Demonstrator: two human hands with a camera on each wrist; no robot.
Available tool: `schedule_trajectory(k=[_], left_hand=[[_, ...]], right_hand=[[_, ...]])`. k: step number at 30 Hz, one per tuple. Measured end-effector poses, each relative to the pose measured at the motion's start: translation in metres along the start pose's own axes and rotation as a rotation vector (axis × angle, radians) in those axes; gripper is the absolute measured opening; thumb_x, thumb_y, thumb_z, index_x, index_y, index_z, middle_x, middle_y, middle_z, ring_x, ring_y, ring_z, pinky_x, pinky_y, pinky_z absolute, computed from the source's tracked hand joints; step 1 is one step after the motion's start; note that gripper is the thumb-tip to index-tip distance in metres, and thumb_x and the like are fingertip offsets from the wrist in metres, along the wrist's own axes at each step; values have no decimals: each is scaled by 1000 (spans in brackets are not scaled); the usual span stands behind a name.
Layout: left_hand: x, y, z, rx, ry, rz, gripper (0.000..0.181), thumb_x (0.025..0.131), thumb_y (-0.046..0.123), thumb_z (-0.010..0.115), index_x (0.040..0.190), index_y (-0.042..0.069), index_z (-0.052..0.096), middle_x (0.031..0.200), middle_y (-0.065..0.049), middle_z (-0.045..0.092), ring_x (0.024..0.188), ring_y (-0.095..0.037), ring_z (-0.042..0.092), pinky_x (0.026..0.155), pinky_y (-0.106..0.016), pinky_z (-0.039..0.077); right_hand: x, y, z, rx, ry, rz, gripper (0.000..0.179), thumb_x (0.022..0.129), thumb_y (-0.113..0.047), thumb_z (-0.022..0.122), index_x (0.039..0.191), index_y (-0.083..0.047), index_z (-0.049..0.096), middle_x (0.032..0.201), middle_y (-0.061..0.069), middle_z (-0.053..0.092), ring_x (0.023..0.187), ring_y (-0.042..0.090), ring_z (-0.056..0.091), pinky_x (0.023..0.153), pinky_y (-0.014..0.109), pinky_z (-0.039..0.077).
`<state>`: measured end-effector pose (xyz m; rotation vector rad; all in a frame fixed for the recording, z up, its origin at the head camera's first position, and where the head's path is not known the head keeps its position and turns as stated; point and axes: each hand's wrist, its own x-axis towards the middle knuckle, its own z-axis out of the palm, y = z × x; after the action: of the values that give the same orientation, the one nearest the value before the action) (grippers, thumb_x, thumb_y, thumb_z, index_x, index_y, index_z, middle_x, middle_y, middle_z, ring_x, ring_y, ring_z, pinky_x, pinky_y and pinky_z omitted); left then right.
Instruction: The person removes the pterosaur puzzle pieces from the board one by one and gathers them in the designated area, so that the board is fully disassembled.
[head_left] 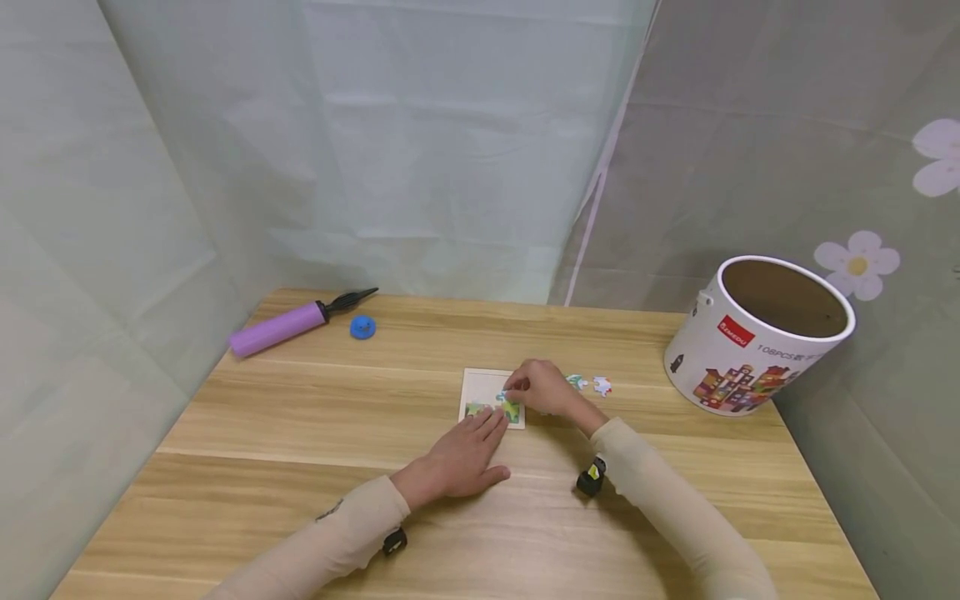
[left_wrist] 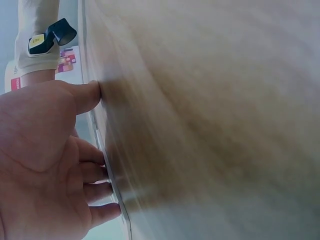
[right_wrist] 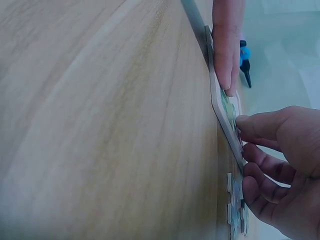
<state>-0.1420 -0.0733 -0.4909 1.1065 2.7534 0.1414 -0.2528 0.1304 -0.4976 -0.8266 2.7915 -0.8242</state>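
A small square puzzle board [head_left: 480, 382] with a pale rim lies mid-table, with green puzzle pieces [head_left: 512, 411] along its near side. My left hand [head_left: 467, 457] lies flat with extended fingers, their tips on the near pieces and the board's edge. In the left wrist view the thumb of this hand [left_wrist: 40, 145] stands apart from the fingers. At the board's right side my right hand [head_left: 543, 388] pinches a puzzle piece [head_left: 502, 397] with blue and white on it, low over the board. Its thumb and curled fingers [right_wrist: 260, 122] partly hide that piece in the right wrist view.
Loose puzzle pieces [head_left: 602, 385] lie right of the board, beyond my right wrist. A large white printed bucket [head_left: 750, 350] stands at the right. A purple hand pump [head_left: 279, 328] and a round blue object [head_left: 362, 327] lie at the back left. Cloth curtains [head_left: 465, 167] close off the back.
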Motion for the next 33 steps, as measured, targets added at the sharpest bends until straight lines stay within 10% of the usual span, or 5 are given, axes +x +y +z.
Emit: schedule_trajectory(k=[33], left_hand=[[1,-2,3,-3,8,-6,77,104,50,50,156,-5,35,164,-20,31,153,-34,28,124,-43,27]], right_hand=[[0,-1,-3,158,15,75,9,96,-13,72,89,-18,76,87,-6,73,82,9,64,80,32,55]])
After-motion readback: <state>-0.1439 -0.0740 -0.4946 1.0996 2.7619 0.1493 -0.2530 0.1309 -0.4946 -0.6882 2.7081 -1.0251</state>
